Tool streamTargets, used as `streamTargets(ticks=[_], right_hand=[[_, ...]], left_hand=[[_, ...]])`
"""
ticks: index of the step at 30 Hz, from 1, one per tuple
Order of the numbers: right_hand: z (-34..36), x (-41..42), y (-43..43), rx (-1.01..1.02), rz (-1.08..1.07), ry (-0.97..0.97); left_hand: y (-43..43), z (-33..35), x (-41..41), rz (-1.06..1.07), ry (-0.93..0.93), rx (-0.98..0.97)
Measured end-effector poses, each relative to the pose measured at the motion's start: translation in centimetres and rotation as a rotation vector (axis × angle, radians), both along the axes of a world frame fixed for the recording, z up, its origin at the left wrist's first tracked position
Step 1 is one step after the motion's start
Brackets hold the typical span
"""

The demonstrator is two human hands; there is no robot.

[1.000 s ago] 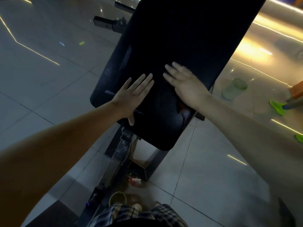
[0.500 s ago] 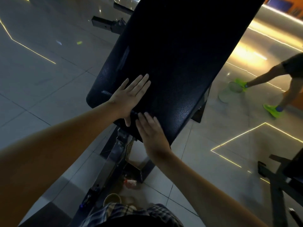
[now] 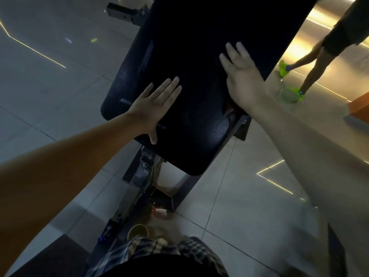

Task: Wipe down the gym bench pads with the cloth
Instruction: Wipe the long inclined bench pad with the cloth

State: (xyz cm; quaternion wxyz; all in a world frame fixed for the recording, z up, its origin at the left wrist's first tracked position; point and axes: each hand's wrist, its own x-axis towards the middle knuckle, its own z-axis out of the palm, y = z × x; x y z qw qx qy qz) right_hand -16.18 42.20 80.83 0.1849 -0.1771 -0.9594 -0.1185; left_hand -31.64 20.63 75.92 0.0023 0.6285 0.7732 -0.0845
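Observation:
The black padded bench pad (image 3: 199,47) slants up away from me through the middle of the view. My left hand (image 3: 153,104) lies flat on its lower left part, fingers straight and together. My right hand (image 3: 241,78) presses flat on the pad near its right edge, fingers spread and pointing up the pad. A small reddish patch (image 3: 228,109) shows on the pad just below my right wrist. I cannot make out a cloth in the dim light; anything under my right palm is hidden.
The bench's metal frame (image 3: 139,176) runs down to the tiled floor beneath the pad. A cup (image 3: 137,231) and a small bottle (image 3: 159,211) stand by my feet. Another person's legs in green shoes (image 3: 299,92) are at the right, beside a pale container (image 3: 287,96).
My right hand has slid from the pad's near lower edge up and to the right, onto the pad's right side. My left hand has stayed in place.

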Motion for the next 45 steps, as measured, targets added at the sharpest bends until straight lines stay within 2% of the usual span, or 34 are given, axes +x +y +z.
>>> streamTargets(ticks=[4,6,11,14,17,20,22,24,28,33,35,41,45], right_hand=[[-2.1,-1.6,-4.8,-0.079,-0.227,0.165],[-4.9,-1.7,-8.2,-0.074,-0.225,0.15],[-12.1,0.2,-15.5,-0.112,0.018,0.095],[-13.6,2.2,-18.2,-0.061,0.119,-0.143],[-13.3,3.0,-17.6,-0.05,0.235,-0.266],[-11.9,2.8,-14.3,-0.045,0.474,-0.451],[-9.5,2.3,-12.0,-0.029,0.59,-0.476],[-6.5,1.8,-8.9,-0.041,0.533,-0.406],[-0.9,1.1,-2.5,-0.057,0.262,-0.191],[-2.5,-0.7,-6.2,-0.151,-0.074,0.114],[-4.7,-0.7,-9.0,-0.163,-0.109,0.114],[-12.5,1.6,-16.6,-0.199,0.035,0.02],[-12.6,2.2,-16.8,-0.153,0.043,-0.073]], left_hand=[[0.0,-0.2,-0.2,-0.009,-0.014,0.017],[0.0,-0.2,-0.2,-0.013,-0.003,0.021],[-0.2,-0.2,-0.2,-0.019,-0.039,0.048],[-0.3,-0.2,-0.3,-0.024,-0.04,0.06],[-0.3,-0.2,-0.4,-0.03,-0.039,0.059],[-0.3,-0.2,-0.4,-0.037,-0.025,0.046],[-0.3,-0.3,-0.4,-0.036,-0.002,0.04],[-0.3,-0.5,-0.5,-0.029,0.016,0.037],[-0.2,-0.4,-0.6,-0.02,-0.001,0.032],[0.0,-0.5,-0.5,0.014,-0.018,0.026],[0.0,-0.4,-0.4,0.011,0.015,0.016],[0.5,0.2,0.2,0.035,-0.064,0.01],[1.1,1.8,0.0,0.014,-0.042,0.037]])
